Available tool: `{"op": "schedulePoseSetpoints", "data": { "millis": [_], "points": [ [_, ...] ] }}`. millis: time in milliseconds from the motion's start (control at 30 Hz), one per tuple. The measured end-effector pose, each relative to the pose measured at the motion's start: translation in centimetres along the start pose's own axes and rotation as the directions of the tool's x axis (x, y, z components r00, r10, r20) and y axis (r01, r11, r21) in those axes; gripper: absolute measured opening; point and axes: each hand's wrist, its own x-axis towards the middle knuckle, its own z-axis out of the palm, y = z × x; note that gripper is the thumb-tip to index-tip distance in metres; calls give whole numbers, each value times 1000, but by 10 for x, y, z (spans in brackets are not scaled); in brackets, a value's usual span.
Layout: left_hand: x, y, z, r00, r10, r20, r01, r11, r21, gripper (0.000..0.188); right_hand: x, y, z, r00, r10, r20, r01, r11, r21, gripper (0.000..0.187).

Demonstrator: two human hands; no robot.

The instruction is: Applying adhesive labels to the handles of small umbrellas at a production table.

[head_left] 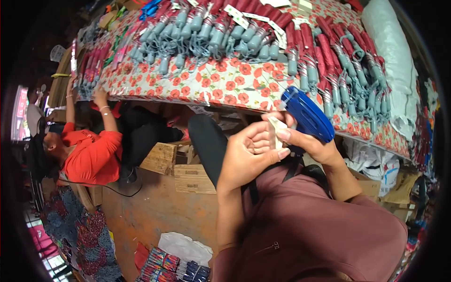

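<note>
Off-white tag [277, 129] is pinched between thumb and fingertips of the right hand [315, 147]; the left hand [248, 157] has its fingers curled right up beside it, can't tell if they're actually gripping; blue tagging gun [307, 115], or something like one, juts out over the right hand; white hang tags [237, 17] on those maroon umbrellas [306, 40] have print too tiny to read; co-worker's red shirt [91, 160] has small lettering too, lol.
</note>
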Motion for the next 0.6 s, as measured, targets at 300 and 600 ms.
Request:
{"op": "schedulePoseSetpoints", "data": {
  "millis": [300, 600],
  "points": [
    [-19, 0, -7, 995, -14, -97, 36, 974, 222, 50, 6, 23, 8, 989, 101, 112, -94, 993, -71, 14],
    [-25, -13, -27, 995, 78, -64, -76, 997, 31, 48, 20, 31, 16, 973, 40, 229, -47, 998, 29, 14]
  ]
}}
